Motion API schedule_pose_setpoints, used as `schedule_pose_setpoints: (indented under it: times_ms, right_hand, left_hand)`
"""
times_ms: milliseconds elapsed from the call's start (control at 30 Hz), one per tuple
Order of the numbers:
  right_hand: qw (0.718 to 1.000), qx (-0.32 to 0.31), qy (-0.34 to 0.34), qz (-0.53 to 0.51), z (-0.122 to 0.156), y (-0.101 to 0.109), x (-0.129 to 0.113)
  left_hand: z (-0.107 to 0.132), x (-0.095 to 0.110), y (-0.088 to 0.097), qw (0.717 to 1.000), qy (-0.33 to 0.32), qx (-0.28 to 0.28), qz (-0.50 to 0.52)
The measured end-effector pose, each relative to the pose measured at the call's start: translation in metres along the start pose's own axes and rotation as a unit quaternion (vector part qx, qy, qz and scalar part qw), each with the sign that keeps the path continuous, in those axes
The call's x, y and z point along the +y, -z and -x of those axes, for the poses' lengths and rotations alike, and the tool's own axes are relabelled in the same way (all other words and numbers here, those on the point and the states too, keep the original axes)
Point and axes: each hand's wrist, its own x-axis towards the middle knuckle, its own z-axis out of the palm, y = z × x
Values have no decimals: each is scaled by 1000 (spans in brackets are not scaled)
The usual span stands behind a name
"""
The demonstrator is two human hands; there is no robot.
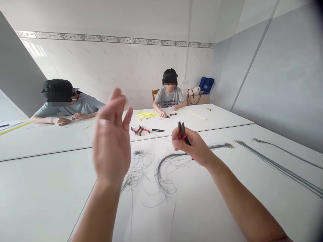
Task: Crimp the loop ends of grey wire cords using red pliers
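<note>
My left hand [111, 144] is raised over the table, smeared a little by motion, with its fingers stretched out and nothing visible in them. Held in my right hand [195, 146] is a pair of pliers [181, 130], dark jaws pointing up and red-and-black handles in my fist. A faint thin strand runs leftward from near that hand; its far end is unclear. Below and behind the right hand, a curved bundle of thin grey wires [161, 164] lies on the white table [202, 208]. Loose, tangled wires [133, 176] lie just right of my left wrist.
Two more wire bundles [275, 159] [285, 149] lie at right. Farther back are red-handled pliers [140, 130], black snips [158, 130], yellow strips [146, 115] and a yellow cutter [208, 109]. One person [169, 95] sits opposite, another [83, 104] at left.
</note>
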Motion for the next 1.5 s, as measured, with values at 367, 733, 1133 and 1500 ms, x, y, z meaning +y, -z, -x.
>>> schedule_pose_setpoints:
  times_ms: [367,733,1133,1500]
  right_hand:
    - [996,76,47,25,5,-9,-7]
    - [985,65,80,140,17,-9,-27]
    - [858,65,172,479,27,-4,-34]
    - [842,62,187,501,28,-6,-36]
  left_hand:
    - [23,-2,-16,886,-13,-293,-359]
    - [21,6,-15,949,43,-181,-253]
    - [21,17,-10,948,-25,-145,-282]
    - [21,20,-12,936,-53,-158,-312]
